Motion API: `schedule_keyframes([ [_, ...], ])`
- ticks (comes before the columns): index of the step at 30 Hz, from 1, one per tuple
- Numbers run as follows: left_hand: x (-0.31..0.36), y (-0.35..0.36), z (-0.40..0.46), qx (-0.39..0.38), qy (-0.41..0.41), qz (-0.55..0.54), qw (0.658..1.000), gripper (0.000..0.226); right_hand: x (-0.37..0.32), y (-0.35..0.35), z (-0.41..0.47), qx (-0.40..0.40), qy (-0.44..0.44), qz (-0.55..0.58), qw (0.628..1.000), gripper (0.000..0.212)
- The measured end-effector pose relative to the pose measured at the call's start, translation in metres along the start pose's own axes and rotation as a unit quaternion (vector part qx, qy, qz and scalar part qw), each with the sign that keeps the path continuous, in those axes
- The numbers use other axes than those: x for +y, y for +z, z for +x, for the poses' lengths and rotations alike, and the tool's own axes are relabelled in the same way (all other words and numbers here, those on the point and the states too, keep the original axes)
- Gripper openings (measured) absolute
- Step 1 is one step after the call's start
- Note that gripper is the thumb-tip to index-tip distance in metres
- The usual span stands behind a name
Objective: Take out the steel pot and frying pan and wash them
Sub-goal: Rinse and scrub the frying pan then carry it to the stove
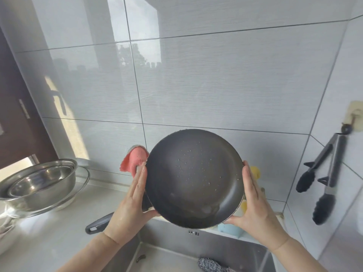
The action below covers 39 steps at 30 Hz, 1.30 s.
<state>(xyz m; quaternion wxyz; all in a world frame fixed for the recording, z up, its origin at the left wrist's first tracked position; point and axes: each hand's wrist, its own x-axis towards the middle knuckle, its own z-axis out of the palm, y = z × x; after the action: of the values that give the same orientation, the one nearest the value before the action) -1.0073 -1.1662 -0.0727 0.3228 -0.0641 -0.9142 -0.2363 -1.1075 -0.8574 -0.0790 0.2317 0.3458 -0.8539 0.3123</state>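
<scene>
The sink (206,252) fills the near bottom edge at 6 o'clock, steel and wet, with a speckled cloth (213,265) lying at its near right.

Above the sink, held up at centre, is the pan (193,177): dark, tilted so its inside faces the camera, with water drops on it and a wet patch pooled at its low edge. Its handle (98,222) points down toward 8 o'clock, behind the left wrist.

The left hand (131,205) presses flat on the pan's rim at 9 o'clock, fingers straight and together, thumb under the low edge. The right hand (255,203) does the same at 3 o'clock, fingers straight along the rim, thumb beneath at about 5 o'clock. Both palms face in; the pan is carried between them.

Just behind the pan at 10 o'clock a pink cloth (134,159) shows, partly hidden. Yellow and blue things peek out behind the right hand; I cannot tell what they are.

On the counter (59,238) at 9 o'clock sit nested steel bowls (39,183).

Farther off at 3 o'clock, tongs (324,173) hang from a wall hook (356,114). Grey wall tiles (216,75) fill the back.
</scene>
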Motion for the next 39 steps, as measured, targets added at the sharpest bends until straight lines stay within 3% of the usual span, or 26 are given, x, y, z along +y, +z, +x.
schedule_keyframes([
  [17, -0.007, 0.009, 0.001, -0.091, -0.011, -0.012, 0.996, 0.128, 0.000, -0.014, -0.013, -0.097, 0.065, 0.057, 0.991, 0.153],
  [26, -0.006, 0.004, -0.006, -0.228, -0.079, -0.098, 0.966, 0.119, 0.000, -0.023, -0.022, -0.209, 0.136, 0.124, 0.961, 0.148],
  [32, -0.008, 0.003, -0.020, -0.308, -0.168, -0.107, 0.930, 0.133, 0.005, -0.010, -0.044, -0.227, 0.187, 0.197, 0.935, 0.155],
  [39, -0.017, 0.006, -0.038, -0.353, -0.190, -0.092, 0.911, 0.128, -0.005, 0.002, -0.068, -0.240, 0.232, 0.237, 0.912, 0.156],
])
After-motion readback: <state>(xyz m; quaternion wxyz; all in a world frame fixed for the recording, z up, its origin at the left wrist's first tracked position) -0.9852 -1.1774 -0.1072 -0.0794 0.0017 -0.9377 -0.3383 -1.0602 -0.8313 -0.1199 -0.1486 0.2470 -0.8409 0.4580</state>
